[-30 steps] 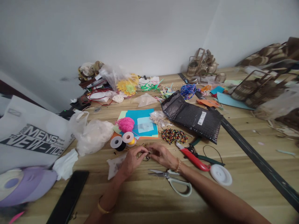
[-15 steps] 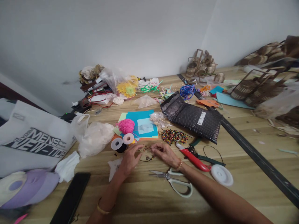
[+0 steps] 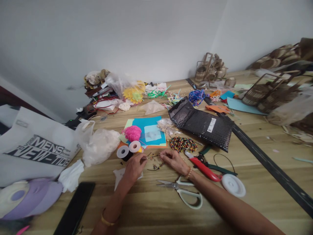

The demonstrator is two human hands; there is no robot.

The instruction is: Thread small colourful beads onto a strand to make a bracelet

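While the beaded thread (image 3: 153, 156) is stretching sideways between both hands, the left hand (image 3: 134, 167) is pinching its left end and the right hand (image 3: 174, 160) its right end, scissors (image 3: 182, 191) lying just nearer the right wrist.

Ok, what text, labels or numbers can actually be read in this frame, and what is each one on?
"MENS" and "NEW-TIDE": large dark print on the white tote bag at the left; the small lettering beside them is too blurred to read.
White label on the black bubble mailer: print too small to read.
White card near the wall: red marks, unreadable.
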